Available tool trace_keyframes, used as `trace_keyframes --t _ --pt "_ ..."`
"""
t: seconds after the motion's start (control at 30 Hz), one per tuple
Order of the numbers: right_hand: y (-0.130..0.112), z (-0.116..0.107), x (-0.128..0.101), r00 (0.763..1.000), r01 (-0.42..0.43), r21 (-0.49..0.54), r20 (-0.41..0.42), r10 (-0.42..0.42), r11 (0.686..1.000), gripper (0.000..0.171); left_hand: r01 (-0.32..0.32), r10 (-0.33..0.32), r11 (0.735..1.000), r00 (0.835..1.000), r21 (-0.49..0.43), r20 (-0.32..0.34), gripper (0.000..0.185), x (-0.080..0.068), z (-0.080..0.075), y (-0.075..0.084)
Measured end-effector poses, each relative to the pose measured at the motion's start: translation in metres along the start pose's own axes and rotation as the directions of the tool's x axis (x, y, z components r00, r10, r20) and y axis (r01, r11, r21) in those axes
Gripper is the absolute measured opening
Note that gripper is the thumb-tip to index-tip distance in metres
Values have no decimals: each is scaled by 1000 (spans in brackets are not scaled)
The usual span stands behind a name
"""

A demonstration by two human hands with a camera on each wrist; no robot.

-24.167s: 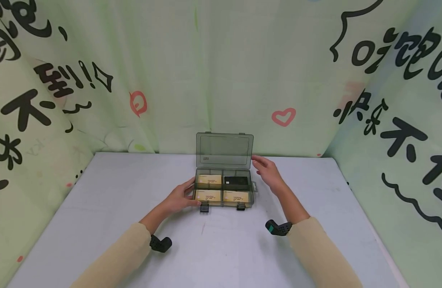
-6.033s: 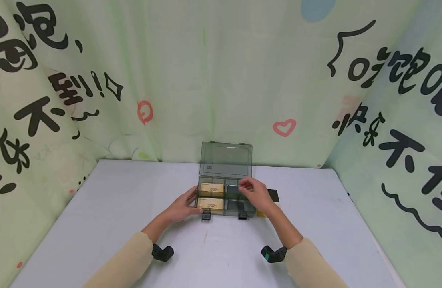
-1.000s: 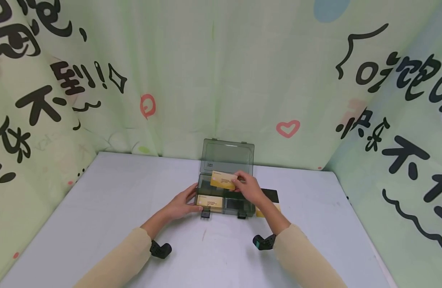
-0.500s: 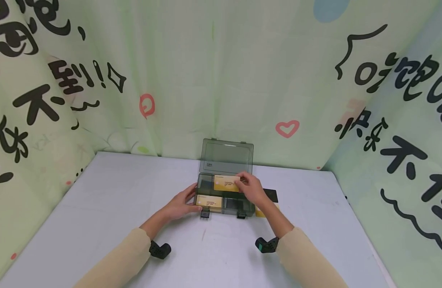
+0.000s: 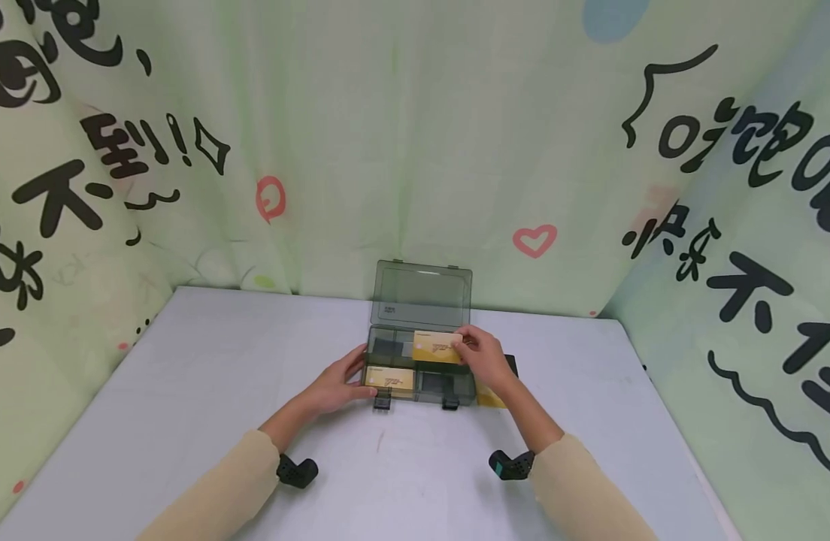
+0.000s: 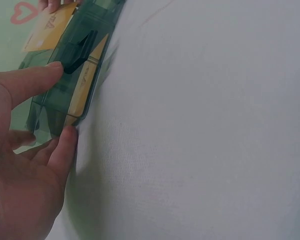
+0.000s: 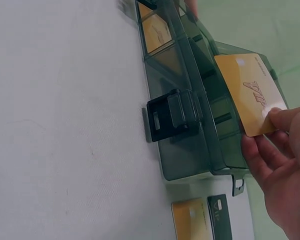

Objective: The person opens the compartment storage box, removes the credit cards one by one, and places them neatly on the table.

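My right hand (image 5: pixel 484 357) pinches a gold VIP card (image 5: pixel 434 347) by its right edge, thumb on its face, in front of the back right compartment. In the right wrist view the card (image 7: pixel 251 94) is tilted over the box's open side. My left hand (image 5: pixel 330 387) grips the left side of the smoky see-through storage box (image 5: pixel 422 289), thumb at the front corner near a latch. The lid stands raised at the back. Another gold card (image 5: pixel 389 378) sits in the front left compartment; the other compartments show no gold.
On the table (image 5: pixel 401 481) right of the box lie a gold card (image 7: pixel 190 220) and a black VIP card (image 7: pixel 220 217), partly hidden by my right hand in the head view. Two dark latches hang at the box's front. A printed curtain (image 5: pixel 401 150) rises behind the table.
Earlier all four compartments held cards; the right-hand pair's gold and black cards now lie beside the box. The back left card was lifted out and, this last second, moved right in my right hand.
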State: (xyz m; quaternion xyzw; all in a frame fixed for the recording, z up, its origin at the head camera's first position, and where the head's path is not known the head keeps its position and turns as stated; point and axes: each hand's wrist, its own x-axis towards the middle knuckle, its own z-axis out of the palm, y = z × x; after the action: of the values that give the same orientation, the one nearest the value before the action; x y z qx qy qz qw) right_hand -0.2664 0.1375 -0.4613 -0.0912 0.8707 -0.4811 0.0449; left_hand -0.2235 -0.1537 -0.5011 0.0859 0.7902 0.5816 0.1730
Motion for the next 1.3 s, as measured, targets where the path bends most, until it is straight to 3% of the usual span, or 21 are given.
trace_keyframes --t 1.3 --pt "37 -51 -21 986 -130 -70 -117 121 989 28 24 -24 999 999 20 -24 95 1 1 -1"
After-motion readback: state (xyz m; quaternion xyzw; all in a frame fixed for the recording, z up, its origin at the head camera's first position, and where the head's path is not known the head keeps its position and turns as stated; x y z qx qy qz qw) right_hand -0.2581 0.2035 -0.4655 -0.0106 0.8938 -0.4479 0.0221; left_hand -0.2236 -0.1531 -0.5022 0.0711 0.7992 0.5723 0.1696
